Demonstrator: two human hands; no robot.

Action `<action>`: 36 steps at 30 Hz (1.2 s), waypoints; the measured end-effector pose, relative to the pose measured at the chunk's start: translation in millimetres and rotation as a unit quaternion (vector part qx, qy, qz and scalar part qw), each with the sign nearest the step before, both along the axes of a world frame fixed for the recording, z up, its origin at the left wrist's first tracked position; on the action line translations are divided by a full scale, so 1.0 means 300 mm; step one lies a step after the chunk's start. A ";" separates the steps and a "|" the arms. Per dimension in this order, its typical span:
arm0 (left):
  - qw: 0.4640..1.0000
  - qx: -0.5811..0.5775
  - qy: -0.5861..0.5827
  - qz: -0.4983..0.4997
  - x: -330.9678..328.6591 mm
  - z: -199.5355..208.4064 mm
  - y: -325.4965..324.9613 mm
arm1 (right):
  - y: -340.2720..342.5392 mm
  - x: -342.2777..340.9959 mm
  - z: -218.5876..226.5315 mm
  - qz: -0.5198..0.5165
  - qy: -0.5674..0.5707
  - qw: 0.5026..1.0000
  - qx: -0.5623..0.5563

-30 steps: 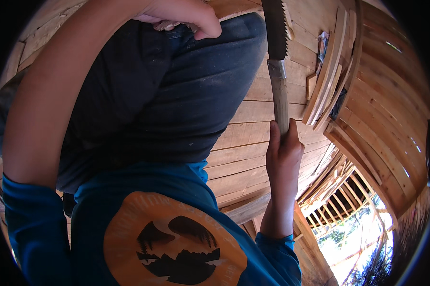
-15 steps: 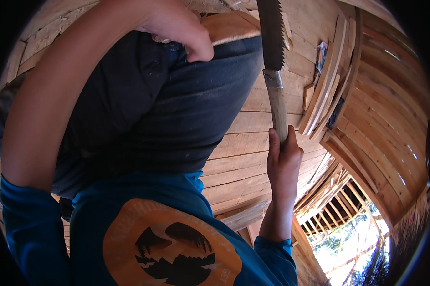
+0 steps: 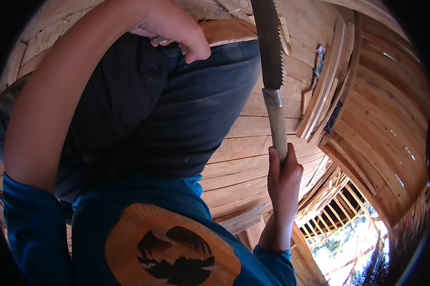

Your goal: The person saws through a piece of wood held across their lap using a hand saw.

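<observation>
My right hand (image 3: 285, 175) is wrapped round the pale wooden handle of a handsaw (image 3: 271, 52). Its dark toothed blade points away from me, teeth facing right, and the far end runs out of the picture. The blade passes by the right end of a wooden board (image 3: 228, 31), which lies across the far side of my dark-trousered leg (image 3: 200, 90). My left hand (image 3: 179, 33) is closed at the board's left part, thumb over the near edge; the other fingers are partly hidden.
Under me is a plank floor (image 3: 246, 131). Long timber strips (image 3: 327, 90) lie by a wooden plank wall (image 3: 386, 95) on the right. A wooden beam (image 3: 243, 217) lies near my right forearm, and slatted framing (image 3: 336, 209) borders a bright opening at lower right.
My right hand has drawn the saw back toward my body, so the blade's handle end sits nearer me. My left hand and the board have hardly moved.
</observation>
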State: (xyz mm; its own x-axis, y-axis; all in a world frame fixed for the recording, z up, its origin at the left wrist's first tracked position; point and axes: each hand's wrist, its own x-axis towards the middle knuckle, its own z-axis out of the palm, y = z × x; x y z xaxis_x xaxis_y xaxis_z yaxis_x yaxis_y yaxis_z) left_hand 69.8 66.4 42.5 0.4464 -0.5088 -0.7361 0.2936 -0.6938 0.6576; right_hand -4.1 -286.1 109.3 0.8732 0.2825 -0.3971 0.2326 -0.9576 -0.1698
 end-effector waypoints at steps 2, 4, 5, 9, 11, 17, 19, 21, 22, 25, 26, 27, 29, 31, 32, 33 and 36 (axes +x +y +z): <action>0.998 0.062 -0.020 0.009 -0.013 -0.016 -0.042 | 0.012 -0.019 0.004 -0.013 0.002 1.000 0.013; 0.996 0.071 0.004 0.046 -0.012 0.017 -0.049 | 0.023 -0.012 -0.023 -0.009 -0.015 1.000 0.024; 0.996 0.062 0.010 0.063 -0.015 0.023 -0.039 | 0.035 -0.004 -0.039 -0.012 -0.020 0.999 0.030; 0.995 0.031 -0.001 0.094 -0.032 0.013 -0.025 | 0.037 0.027 -0.076 -0.002 -0.028 0.998 0.052; 0.995 0.036 0.001 0.091 -0.024 0.024 -0.019 | 0.034 0.036 -0.078 -0.002 -0.022 0.998 0.059; 0.985 0.052 -0.153 0.053 -0.086 0.068 -0.019 | 0.027 0.068 -0.064 -0.075 0.063 0.991 0.090; 0.997 0.005 -0.063 0.050 -0.046 0.083 0.033 | 0.037 0.081 -0.060 -0.097 0.099 0.985 0.107; 0.999 -0.031 0.009 0.040 -0.015 0.073 0.031 | 0.022 0.077 -0.061 -0.108 0.106 0.980 0.131; 0.999 -0.014 -0.004 0.037 -0.016 0.052 0.014 | 0.014 0.074 -0.061 -0.113 0.110 0.977 0.143; 1.000 -0.015 -0.015 0.013 -0.010 0.038 0.018 | 0.015 0.086 -0.034 -0.174 0.179 0.949 0.191; 1.000 -0.028 -0.003 0.007 -0.004 0.030 0.024 | 0.019 0.088 -0.025 -0.174 0.172 0.946 0.212; 0.999 -0.040 0.009 0.002 0.001 0.022 0.032 | 0.024 0.090 -0.016 -0.174 0.164 0.943 0.233; 0.998 -0.051 0.044 0.008 0.006 0.010 0.035 | 0.039 0.093 -0.007 -0.190 0.132 0.937 0.261; 0.998 -0.027 0.055 0.015 0.003 -0.009 0.015 | 0.034 0.087 -0.010 -0.184 0.114 0.943 0.251; 0.998 -0.023 0.053 0.018 -0.004 -0.035 0.005 | 0.028 0.083 -0.018 -0.182 0.106 0.946 0.248; 0.998 -0.020 0.051 0.021 -0.011 -0.061 -0.004 | 0.022 0.077 -0.025 -0.181 0.107 0.947 0.243; 0.999 -0.050 -0.015 0.010 -0.036 -0.072 -0.001 | 0.013 0.055 -0.027 -0.167 0.119 0.958 0.200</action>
State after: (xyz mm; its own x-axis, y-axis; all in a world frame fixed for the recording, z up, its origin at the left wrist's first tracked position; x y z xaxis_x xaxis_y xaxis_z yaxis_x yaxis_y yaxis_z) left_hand 59.0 66.1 21.0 0.4784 -0.5693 -0.6685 0.2859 -0.6189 0.7316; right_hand 12.4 -282.2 101.1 0.8393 0.1745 -0.5149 -0.1659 -0.8197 -0.5482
